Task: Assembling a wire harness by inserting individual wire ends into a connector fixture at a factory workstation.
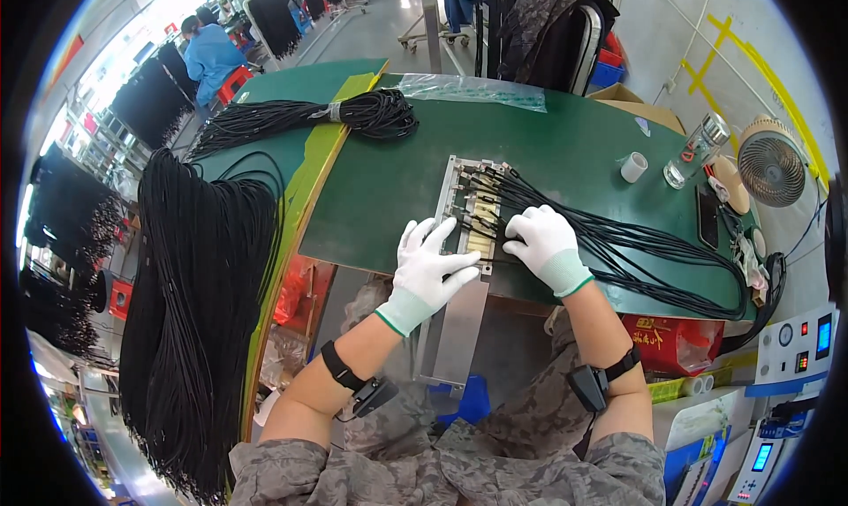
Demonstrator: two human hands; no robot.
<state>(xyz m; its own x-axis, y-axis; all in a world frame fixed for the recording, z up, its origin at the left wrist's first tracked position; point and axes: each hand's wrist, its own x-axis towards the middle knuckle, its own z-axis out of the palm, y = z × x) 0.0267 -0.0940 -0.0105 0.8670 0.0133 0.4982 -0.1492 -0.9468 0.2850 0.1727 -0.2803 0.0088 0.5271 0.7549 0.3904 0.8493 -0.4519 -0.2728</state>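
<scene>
My green worktop (380, 197) holds a metal fixture (480, 223), black cables (609, 230), a tied bundle (380, 115), clear plastic (477, 91), a glass bottle (693, 157) and a phone (707, 219).

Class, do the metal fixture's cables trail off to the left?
No: the black cables run rightward from the metal fixture across the green table.

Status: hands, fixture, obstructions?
Left hand spread at near end of fixture; right hand curled alongside, grip unclear. Black cables run from fixture across table. Possible snag: cables beside right hand.
</scene>
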